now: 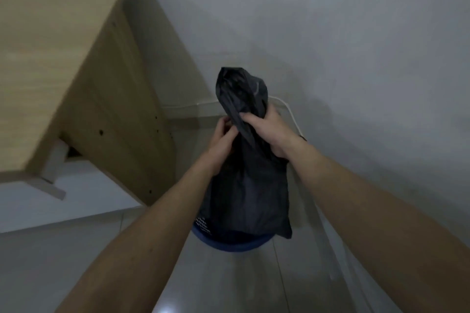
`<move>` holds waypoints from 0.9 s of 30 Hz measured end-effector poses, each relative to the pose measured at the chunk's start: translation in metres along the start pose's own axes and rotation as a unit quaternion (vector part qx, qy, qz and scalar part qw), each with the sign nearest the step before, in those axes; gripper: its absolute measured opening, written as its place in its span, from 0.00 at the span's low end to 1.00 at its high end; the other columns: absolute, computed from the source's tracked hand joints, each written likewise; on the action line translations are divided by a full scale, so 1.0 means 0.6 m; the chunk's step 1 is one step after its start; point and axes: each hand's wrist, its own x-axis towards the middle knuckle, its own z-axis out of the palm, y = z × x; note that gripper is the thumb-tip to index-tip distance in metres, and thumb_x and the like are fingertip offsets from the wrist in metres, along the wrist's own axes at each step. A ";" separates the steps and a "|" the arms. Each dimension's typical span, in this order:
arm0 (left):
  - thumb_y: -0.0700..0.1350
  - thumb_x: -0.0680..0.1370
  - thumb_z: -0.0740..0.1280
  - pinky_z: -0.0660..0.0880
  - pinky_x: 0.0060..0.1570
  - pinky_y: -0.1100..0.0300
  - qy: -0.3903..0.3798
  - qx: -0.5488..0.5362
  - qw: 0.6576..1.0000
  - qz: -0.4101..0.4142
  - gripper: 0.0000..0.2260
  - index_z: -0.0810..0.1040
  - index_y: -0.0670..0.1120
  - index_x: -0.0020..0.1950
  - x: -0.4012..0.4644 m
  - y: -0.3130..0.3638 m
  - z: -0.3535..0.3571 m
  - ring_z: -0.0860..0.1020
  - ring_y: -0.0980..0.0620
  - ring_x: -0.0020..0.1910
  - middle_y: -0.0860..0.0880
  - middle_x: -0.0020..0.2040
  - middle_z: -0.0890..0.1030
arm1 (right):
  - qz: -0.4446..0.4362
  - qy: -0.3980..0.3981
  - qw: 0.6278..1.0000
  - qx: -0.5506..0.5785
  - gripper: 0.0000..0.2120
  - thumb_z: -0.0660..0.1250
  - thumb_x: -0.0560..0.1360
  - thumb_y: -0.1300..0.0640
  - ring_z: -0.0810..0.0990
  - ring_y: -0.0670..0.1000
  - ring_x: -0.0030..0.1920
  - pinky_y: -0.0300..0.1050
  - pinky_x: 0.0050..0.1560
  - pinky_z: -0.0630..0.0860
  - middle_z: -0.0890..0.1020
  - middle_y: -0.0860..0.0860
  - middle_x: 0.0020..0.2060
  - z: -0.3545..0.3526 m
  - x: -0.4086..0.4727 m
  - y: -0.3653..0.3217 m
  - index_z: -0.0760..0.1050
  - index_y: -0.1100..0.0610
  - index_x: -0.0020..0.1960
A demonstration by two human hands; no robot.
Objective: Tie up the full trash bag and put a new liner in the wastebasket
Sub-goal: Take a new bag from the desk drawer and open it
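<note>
Wall corner: right hand [269, 129] clamps bag [250, 180] neck, left hand [223, 134] pinches it; loose grip drops it into bin [229, 244].

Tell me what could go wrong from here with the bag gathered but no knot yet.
The right hand alone squeezes the bag at its neck; if that grip loosens, the top may spring open. The left hand only pinches one edge, which could slip or tear. The bag hangs over the blue wastebasket and could tip it.

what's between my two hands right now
In the head view, the gathered neck of the black trash bag runs between your left hand and right hand.
</note>
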 end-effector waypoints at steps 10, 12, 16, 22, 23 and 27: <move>0.52 0.80 0.66 0.79 0.58 0.51 -0.002 0.050 0.997 0.065 0.20 0.72 0.50 0.71 0.085 -0.152 -0.029 0.81 0.50 0.60 0.50 0.63 0.81 | -0.035 0.051 0.998 0.018 0.27 0.76 0.66 0.54 0.83 0.53 0.52 0.52 0.53 0.82 0.83 0.53 0.52 0.030 0.092 0.155 0.71 0.56 0.62; 0.55 0.79 0.65 0.75 0.61 0.55 0.021 0.205 0.971 0.122 0.19 0.75 0.48 0.67 0.074 -0.156 -0.034 0.79 0.49 0.61 0.50 0.62 0.79 | -0.047 0.083 0.995 0.014 0.25 0.75 0.68 0.56 0.83 0.53 0.51 0.52 0.52 0.83 0.83 0.53 0.52 0.021 0.086 0.160 0.72 0.56 0.62; 0.59 0.79 0.63 0.63 0.67 0.47 0.140 0.559 0.814 0.076 0.25 0.66 0.49 0.73 0.012 -0.158 -0.057 0.63 0.41 0.71 0.45 0.71 0.65 | -0.049 0.114 0.992 0.007 0.22 0.71 0.74 0.63 0.80 0.50 0.47 0.38 0.36 0.78 0.79 0.52 0.51 -0.002 0.051 0.140 0.70 0.58 0.65; 0.46 0.84 0.59 0.73 0.59 0.52 -0.018 0.592 0.803 -0.062 0.20 0.66 0.45 0.76 -0.042 -0.161 -0.106 0.73 0.41 0.66 0.42 0.71 0.72 | -0.013 0.075 0.997 -0.018 0.24 0.74 0.69 0.59 0.84 0.56 0.48 0.53 0.47 0.84 0.84 0.54 0.51 -0.004 -0.010 0.076 0.76 0.52 0.64; 0.43 0.83 0.59 0.74 0.54 0.54 -0.012 0.521 0.853 -0.030 0.17 0.71 0.46 0.72 -0.046 -0.156 -0.103 0.77 0.42 0.61 0.43 0.66 0.77 | -0.013 0.057 0.998 -0.005 0.21 0.72 0.72 0.61 0.84 0.57 0.47 0.51 0.45 0.84 0.83 0.55 0.51 -0.005 -0.019 0.063 0.75 0.54 0.64; 0.45 0.81 0.62 0.80 0.55 0.47 0.002 0.192 0.980 -0.049 0.11 0.75 0.55 0.63 -0.054 -0.167 -0.093 0.81 0.46 0.52 0.47 0.58 0.82 | 0.034 0.024 0.999 0.028 0.10 0.67 0.78 0.64 0.86 0.57 0.41 0.50 0.39 0.84 0.85 0.58 0.45 -0.015 -0.039 0.036 0.78 0.57 0.58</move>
